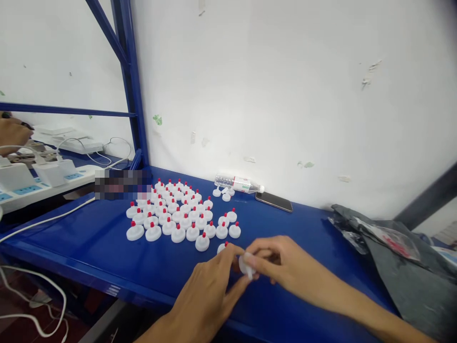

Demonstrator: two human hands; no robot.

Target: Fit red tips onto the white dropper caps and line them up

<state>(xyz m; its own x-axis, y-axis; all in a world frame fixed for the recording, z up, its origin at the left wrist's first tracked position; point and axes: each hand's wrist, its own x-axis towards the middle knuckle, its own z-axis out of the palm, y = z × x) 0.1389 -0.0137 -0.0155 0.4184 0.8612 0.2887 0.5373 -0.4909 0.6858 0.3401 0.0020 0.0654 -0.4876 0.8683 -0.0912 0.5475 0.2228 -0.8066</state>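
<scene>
Near the front of the blue table, my left hand (214, 281) and my right hand (276, 259) meet around one white cap (246, 266). Fingers of both hands pinch it, and its narrow white part points down toward me. No red tip shows on this cap. Just behind my left fingers sits a red-tipped white cap (222, 247), partly hidden. Several more white caps with red tips (178, 233) stand upright in a group to the left. A few white caps without red tips (226, 196) lie farther back.
A clear bottle (241, 184) lies by the wall, beside a dark phone (274, 202). Grey plastic bags (403, 267) cover the right end. White power strips (46, 188) and cables are at the left, below another person's hand (14, 135). A blue post (134, 85) rises behind.
</scene>
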